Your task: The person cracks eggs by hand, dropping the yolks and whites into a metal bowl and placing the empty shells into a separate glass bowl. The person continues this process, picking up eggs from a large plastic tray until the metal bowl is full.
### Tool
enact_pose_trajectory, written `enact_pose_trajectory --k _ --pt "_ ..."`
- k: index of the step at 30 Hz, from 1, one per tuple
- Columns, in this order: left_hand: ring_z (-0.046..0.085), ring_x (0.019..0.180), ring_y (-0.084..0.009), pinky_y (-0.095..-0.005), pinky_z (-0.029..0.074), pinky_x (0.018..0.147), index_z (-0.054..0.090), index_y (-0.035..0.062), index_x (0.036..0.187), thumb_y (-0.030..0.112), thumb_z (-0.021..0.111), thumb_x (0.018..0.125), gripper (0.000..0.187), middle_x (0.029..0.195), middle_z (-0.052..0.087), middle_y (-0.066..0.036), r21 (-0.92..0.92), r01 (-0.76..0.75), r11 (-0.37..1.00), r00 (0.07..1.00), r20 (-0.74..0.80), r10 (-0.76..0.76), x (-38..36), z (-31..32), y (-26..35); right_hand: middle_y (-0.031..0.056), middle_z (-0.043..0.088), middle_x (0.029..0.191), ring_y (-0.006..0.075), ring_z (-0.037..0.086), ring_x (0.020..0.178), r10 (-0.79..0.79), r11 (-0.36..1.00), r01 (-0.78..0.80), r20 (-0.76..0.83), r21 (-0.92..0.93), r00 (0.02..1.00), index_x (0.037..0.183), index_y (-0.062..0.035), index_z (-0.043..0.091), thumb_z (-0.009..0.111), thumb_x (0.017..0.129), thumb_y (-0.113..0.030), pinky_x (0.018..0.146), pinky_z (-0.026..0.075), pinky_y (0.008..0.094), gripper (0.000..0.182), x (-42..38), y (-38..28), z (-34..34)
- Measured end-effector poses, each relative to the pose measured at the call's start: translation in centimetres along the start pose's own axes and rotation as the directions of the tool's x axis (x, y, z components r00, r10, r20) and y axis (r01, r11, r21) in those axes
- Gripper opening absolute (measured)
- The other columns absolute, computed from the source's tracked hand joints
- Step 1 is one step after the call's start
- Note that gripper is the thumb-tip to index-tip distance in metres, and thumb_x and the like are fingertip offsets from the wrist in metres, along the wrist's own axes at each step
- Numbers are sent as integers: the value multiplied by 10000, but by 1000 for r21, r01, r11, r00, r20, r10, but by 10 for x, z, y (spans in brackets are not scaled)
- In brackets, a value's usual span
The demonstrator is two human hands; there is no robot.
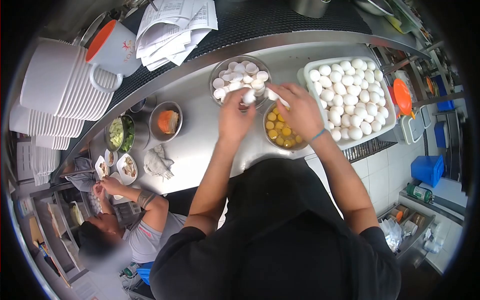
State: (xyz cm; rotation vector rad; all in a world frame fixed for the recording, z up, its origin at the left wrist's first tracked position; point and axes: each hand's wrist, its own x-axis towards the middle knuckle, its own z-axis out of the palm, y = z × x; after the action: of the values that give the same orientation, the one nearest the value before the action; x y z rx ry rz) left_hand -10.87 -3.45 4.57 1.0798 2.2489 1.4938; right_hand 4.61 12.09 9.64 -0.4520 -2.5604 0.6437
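My left hand (pixel 236 116) is closed around a broken white eggshell piece (pixel 249 97), at the near edge of a metal bowl (pixel 211 82) heaped with empty shells. My right hand (pixel 301 111) pinches another piece of white eggshell (pixel 275 96) over the gap between that bowl and a second one. This second metal bowl (pixel 267 139) holds several raw yolks (pixel 282 131) in clear egg white, partly covered by my right hand. To the right, a white tub (pixel 367 136) is filled with whole white eggs (pixel 352 95).
Left along the steel counter (pixel 200 145) are a crumpled cloth (pixel 158 162), a bowl with orange food (pixel 167 121) and a container of chopped greens (pixel 120 134). A co-worker (pixel 145 220) handles food at small dishes. Above, a shelf carries stacked bowls (pixel 60 85), a mug (pixel 117 47) and papers (pixel 172 30).
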Motion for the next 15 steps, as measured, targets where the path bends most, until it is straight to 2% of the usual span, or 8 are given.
enact_pose_trajectory --k 2,3,5,6,8,9,12,15 --pt "757 1087 -315 -388 639 912 696 56 1402 95 833 878 543 1383 701 -188 29 24 999 999 -41 -23 10 -10 -5 146 726 1299 365 705 1165 -12 1000 12 33 1 999 1515 -232 654 735 949 -116 987 592 476 583 15 -2 10" --pt "768 1089 -332 -408 638 908 702 46 1393 131 846 888 532 1352 729 -198 127 -25 992 999 -35 30 12 -12 -14 141 731 1278 361 707 1156 -20 1000 21 47 -21 999 1543 -234 626 743 937 -120 970 593 479 627 20 0 21" --pt "773 1075 -340 -414 636 902 714 40 1371 136 839 895 502 1297 754 -196 185 24 983 999 37 -32 10 -17 -24 154 737 1260 378 707 1152 -10 999 15 116 -46 993 1636 -228 517 757 930 -146 962 592 497 750 23 4 34" --pt "776 1068 -345 -418 635 899 720 37 1361 138 836 898 488 1269 767 -195 212 49 976 995 74 -65 7 -18 -26 160 737 1254 381 707 1150 6 1000 -3 108 -29 994 1633 -214 517 757 934 -152 965 591 501 742 20 6 35" --pt "782 1050 -330 -413 631 886 730 33 1341 143 827 906 459 1212 784 -188 202 35 979 998 53 -47 -1 -15 -32 171 737 1242 387 706 1147 45 999 -46 102 8 994 1628 -187 518 758 941 -165 970 588 508 728 8 8 36" --pt "786 1042 -323 -411 629 879 736 31 1331 146 822 910 445 1184 792 -184 195 28 980 998 48 -38 -6 -13 -34 197 733 1273 410 706 1148 103 994 -107 118 25 988 1611 -126 513 762 957 -198 983 578 521 703 1 10 32" --pt "777 1002 -287 -397 621 865 742 34 1315 125 796 928 402 1189 779 -170 75 1 997 1000 -9 -1 -12 -1 -42 230 724 1311 440 703 1153 267 953 -278 99 119 959 1580 -74 516 765 975 -237 998 567 529 674 -24 24 21" --pt "753 947 -258 -389 615 836 745 37 1295 105 768 948 354 1183 763 -149 0 -14 1000 1000 -17 14 -11 15 -15 272 704 1349 467 695 1182 371 914 -360 -27 189 928 1550 -48 523 744 1014 -265 1010 558 515 619 -56 30 -8"
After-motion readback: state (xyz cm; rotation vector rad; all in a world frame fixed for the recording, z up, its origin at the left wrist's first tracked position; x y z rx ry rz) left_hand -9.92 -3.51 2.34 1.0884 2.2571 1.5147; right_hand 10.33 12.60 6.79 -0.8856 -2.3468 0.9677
